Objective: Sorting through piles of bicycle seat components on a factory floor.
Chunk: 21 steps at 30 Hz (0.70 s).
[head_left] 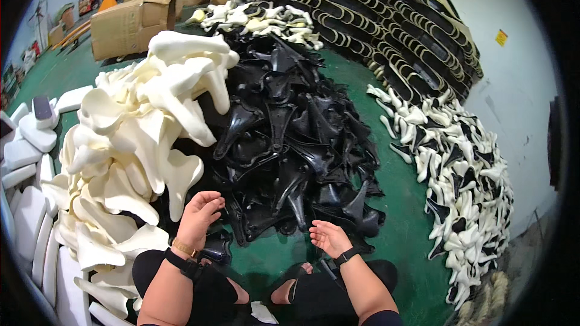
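Observation:
My left hand (200,216) hovers at the near edge of the piles, fingers loosely bent, with nothing visible in it. Beside it on the left rises a heap of cream foam saddle pads (136,139). My right hand (331,239) is raised to the right, its fingers stretched out and apart from any part. Both hands face a large pile of glossy black plastic saddle shells (281,118) on the floor. One loose black shell (217,246) lies close to my left wrist, partly hidden by the arm.
White foam pads (36,205) are stacked at the far left. Small cream-and-black pieces (465,193) form a heap along the right wall. Tall stacks of black pieces with cream edges (393,18) stand behind. A cardboard box (133,27) sits on the green floor (399,217).

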{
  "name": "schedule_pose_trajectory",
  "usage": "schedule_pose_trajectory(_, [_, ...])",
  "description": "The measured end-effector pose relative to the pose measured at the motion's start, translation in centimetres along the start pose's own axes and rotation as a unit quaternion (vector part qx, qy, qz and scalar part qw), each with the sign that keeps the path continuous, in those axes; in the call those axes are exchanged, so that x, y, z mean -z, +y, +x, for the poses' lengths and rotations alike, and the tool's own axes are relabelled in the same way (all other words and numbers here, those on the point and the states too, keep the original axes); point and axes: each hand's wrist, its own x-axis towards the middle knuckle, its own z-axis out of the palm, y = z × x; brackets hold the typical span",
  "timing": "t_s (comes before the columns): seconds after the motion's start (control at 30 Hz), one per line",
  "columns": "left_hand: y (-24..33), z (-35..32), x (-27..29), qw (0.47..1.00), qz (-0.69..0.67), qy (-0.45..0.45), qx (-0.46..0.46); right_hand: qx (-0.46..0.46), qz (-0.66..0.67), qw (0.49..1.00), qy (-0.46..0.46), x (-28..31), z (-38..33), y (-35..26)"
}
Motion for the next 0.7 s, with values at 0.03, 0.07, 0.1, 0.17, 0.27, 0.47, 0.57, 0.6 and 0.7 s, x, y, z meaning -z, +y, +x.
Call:
schedule_pose_trajectory(0.03, [0.5,-0.2,0.3,1.0,-0.019,0.005,-0.014,-0.002,-0.005,1.0,-0.009,-0.6,1.6,0.8])
schedule_pose_trajectory(0.07, [0.2,-0.2,0.5,0.998,-0.051,-0.016,-0.043,-0.01,0.006,1.0,-0.024,-1.1,2.7,1.4])
schedule_pose_trajectory(0.1, [-0.1,-0.2,0.2,0.997,-0.043,-0.014,-0.056,-0.018,0.025,0.999,-0.043,-0.3,4.2,2.6])
schedule_pose_trajectory(0.17, [-0.4,0.0,-0.5,0.998,-0.016,-0.036,-0.045,-0.036,0.023,0.999,0.0,-0.5,6.1,4.4])
schedule_pose_trajectory(0.27, [-1.6,-0.1,-1.1,0.995,-0.023,-0.098,-0.026,-0.061,0.009,0.996,0.062,0.1,10.6,7.2])
schedule_pose_trajectory(0.47, [-2.0,-0.4,-2.4,0.99,-0.044,-0.136,0.022,-0.119,-0.035,0.978,0.17,3.4,20.6,12.5])
schedule_pose_trajectory(0.57, [-1.9,0.2,-2.9,0.988,-0.042,-0.145,0.044,-0.135,-0.091,0.974,0.158,4.0,22.9,13.0])
schedule_pose_trajectory(0.6, [-2.2,0.5,-2.8,0.988,-0.04,-0.139,0.052,-0.141,-0.093,0.974,0.15,2.9,23.4,13.1])
schedule_pose_trajectory(0.7, [-2.4,1.4,-3.6,0.986,-0.037,-0.15,0.057,-0.092,-0.094,0.972,0.196,2.0,23.8,12.9])
